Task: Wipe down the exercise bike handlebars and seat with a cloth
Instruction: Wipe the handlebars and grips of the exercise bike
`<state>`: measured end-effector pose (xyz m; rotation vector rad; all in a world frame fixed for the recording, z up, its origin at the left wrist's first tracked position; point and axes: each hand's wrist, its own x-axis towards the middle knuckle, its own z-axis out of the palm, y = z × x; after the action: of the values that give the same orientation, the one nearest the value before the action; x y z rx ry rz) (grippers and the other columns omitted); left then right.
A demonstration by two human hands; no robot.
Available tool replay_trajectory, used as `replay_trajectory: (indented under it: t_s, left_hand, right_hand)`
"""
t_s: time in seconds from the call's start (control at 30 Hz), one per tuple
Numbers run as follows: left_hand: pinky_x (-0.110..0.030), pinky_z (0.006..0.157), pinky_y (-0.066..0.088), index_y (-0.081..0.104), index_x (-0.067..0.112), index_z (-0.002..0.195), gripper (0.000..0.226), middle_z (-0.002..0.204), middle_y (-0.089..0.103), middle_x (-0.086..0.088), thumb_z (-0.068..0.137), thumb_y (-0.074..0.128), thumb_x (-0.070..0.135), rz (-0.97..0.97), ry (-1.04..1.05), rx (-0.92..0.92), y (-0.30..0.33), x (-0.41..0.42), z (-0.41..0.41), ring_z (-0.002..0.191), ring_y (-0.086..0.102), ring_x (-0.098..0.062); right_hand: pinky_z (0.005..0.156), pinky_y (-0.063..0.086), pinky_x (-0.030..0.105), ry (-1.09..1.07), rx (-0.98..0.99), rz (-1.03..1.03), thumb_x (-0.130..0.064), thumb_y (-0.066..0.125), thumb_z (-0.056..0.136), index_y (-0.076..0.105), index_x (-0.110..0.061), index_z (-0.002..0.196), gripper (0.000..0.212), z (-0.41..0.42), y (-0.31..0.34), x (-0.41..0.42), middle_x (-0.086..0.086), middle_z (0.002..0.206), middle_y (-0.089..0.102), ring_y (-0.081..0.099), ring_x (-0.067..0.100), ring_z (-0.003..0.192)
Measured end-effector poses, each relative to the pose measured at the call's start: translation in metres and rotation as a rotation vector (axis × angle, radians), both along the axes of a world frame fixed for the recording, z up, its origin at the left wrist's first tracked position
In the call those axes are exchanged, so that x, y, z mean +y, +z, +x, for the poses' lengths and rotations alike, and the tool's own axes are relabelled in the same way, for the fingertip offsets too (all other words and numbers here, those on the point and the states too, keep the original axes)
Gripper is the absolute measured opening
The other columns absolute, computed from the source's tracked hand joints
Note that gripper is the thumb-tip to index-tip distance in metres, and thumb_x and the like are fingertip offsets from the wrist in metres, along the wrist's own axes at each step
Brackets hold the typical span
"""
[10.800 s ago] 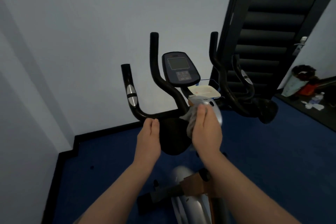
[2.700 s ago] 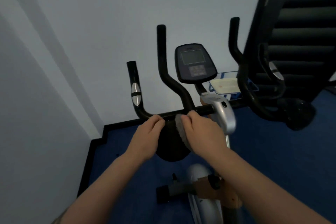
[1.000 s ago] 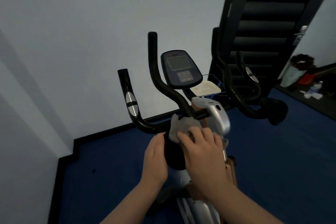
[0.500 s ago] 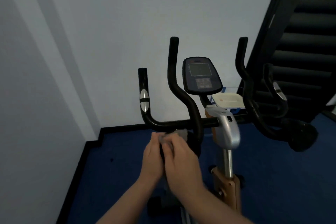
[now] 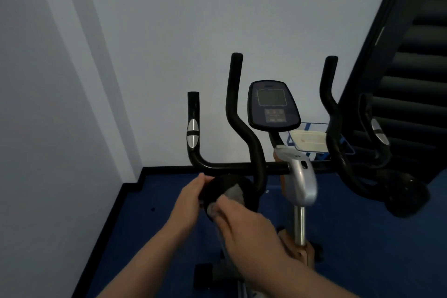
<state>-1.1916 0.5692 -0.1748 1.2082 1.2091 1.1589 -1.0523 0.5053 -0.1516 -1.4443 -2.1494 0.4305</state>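
Observation:
The exercise bike's black handlebars [image 5: 232,166] run across the middle, with upright grips and a console [image 5: 272,105] behind them. Below the bar hangs a round black arm pad [image 5: 217,187]. My left hand [image 5: 188,197] grips the pad's left edge. My right hand [image 5: 244,224] holds a grey cloth [image 5: 233,195] against the pad's face. A matching pad [image 5: 406,197] sits on the right side. The seat is out of view.
A silver stem housing [image 5: 302,178] and post stand right of the hands. A white tray [image 5: 308,143] lies behind the console. White walls close in at left and behind; a dark louvred door [image 5: 411,68] stands at right. Blue carpet [image 5: 350,237] covers the floor.
The hands have parted slightly: the left now grasps the pad's edge while the right has slid the cloth down and right over the pad's face. The view shifted a little left.

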Motion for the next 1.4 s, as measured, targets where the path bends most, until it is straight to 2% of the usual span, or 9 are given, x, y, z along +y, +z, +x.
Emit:
replay_trajectory:
  t_s: [0.1, 0.23, 0.37, 0.53, 0.7, 0.83, 1.03, 1.17, 1.4]
  left_hand:
    - [-0.028, 0.081, 0.047, 0.073, 0.015, 0.088, 0.038, 0.093, 0.074, -0.005, 0.102, 0.042, 0.033, -0.041, -0.044, 0.105, 0.014, 0.011, 0.0, 0.088, 0.066, -0.013]
    - [-0.029, 0.076, 0.046, 0.07, 0.019, 0.079, 0.03, 0.082, 0.069, 0.002, 0.098, 0.051, 0.031, 0.065, -0.024, 0.436, 0.021, 0.021, 0.013, 0.083, 0.064, -0.011]
    - [-0.036, 0.076, 0.047, 0.065, 0.01, 0.085, 0.039, 0.082, 0.066, -0.002, 0.102, 0.04, 0.034, 0.113, 0.004, 0.59, 0.017, 0.019, 0.023, 0.08, 0.061, -0.016]
    - [-0.031, 0.066, 0.044, 0.063, 0.016, 0.08, 0.037, 0.079, 0.064, 0.001, 0.103, 0.038, 0.031, 0.122, 0.117, 0.519, 0.011, 0.011, 0.022, 0.077, 0.06, -0.013]
    - [-0.039, 0.072, 0.048, 0.065, 0.012, 0.082, 0.039, 0.081, 0.065, -0.005, 0.103, 0.038, 0.031, 0.108, 0.132, 0.447, 0.009, 0.01, 0.022, 0.077, 0.061, -0.018]
    - [-0.035, 0.062, 0.041, 0.06, 0.01, 0.074, 0.041, 0.073, 0.061, -0.008, 0.103, 0.039, 0.03, 0.116, 0.13, 0.428, 0.009, 0.011, 0.022, 0.067, 0.055, -0.018]
    - [-0.019, 0.054, 0.037, 0.067, 0.007, 0.08, 0.037, 0.077, 0.066, -0.01, 0.101, 0.04, 0.022, 0.103, 0.113, 0.28, 0.003, 0.01, 0.02, 0.063, 0.054, -0.007]
    - [-0.016, 0.049, 0.037, 0.066, 0.009, 0.078, 0.037, 0.075, 0.064, -0.01, 0.1, 0.04, 0.022, 0.086, 0.095, 0.24, 0.003, 0.012, 0.019, 0.057, 0.051, -0.004]
    - [-0.019, 0.059, 0.043, 0.066, 0.016, 0.084, 0.036, 0.078, 0.065, -0.001, 0.103, 0.037, 0.026, 0.104, -0.072, 0.248, 0.003, 0.011, 0.01, 0.066, 0.056, -0.004]
  right_hand:
    - [0.065, 0.048, 0.031, -0.057, 0.042, 0.041, -0.041, 0.043, 0.096, 0.048, -0.036, 0.097, 0.008, 0.032, 0.028, 0.008, -0.016, 0.086, 0.061, 0.057, 0.001, 0.079]
    - [0.057, 0.032, 0.015, -0.243, 0.134, 0.264, -0.044, 0.048, 0.092, 0.055, -0.041, 0.089, 0.009, 0.061, 0.066, 0.044, -0.023, 0.075, 0.056, 0.054, -0.006, 0.079]
    - [0.073, 0.045, 0.025, -0.19, 0.073, 0.005, -0.042, 0.044, 0.098, 0.065, -0.036, 0.105, 0.023, 0.04, 0.05, 0.069, -0.015, 0.098, 0.06, 0.055, -0.001, 0.086]
    - [0.069, 0.042, 0.032, -0.336, 0.156, -0.037, -0.041, 0.032, 0.103, 0.065, -0.024, 0.094, 0.038, 0.027, 0.02, 0.063, -0.011, 0.082, 0.058, 0.057, 0.01, 0.079]
    - [0.075, 0.049, 0.034, -0.32, 0.096, -0.277, -0.041, 0.046, 0.098, 0.07, -0.019, 0.082, 0.037, 0.053, 0.035, 0.07, -0.002, 0.079, 0.068, 0.062, 0.015, 0.081]
    - [0.069, 0.049, 0.03, -0.3, 0.096, -0.173, -0.049, 0.049, 0.093, 0.073, -0.026, 0.081, 0.036, 0.032, 0.049, 0.077, -0.008, 0.074, 0.067, 0.062, 0.009, 0.076]
    - [0.078, 0.043, 0.032, -0.364, 0.124, -0.072, -0.036, 0.045, 0.097, 0.056, -0.029, 0.108, 0.017, 0.011, 0.018, 0.059, -0.008, 0.105, 0.053, 0.049, 0.012, 0.101]
    - [0.07, 0.034, 0.031, -0.378, -0.119, -0.095, -0.034, 0.037, 0.101, 0.059, -0.02, 0.111, 0.028, 0.0, 0.021, 0.072, 0.0, 0.105, 0.063, 0.054, 0.019, 0.097]
    - [0.07, 0.049, 0.035, -0.566, -0.188, 0.022, -0.043, 0.024, 0.101, 0.053, -0.023, 0.108, 0.036, -0.008, 0.004, 0.045, -0.003, 0.098, 0.064, 0.061, 0.019, 0.086]
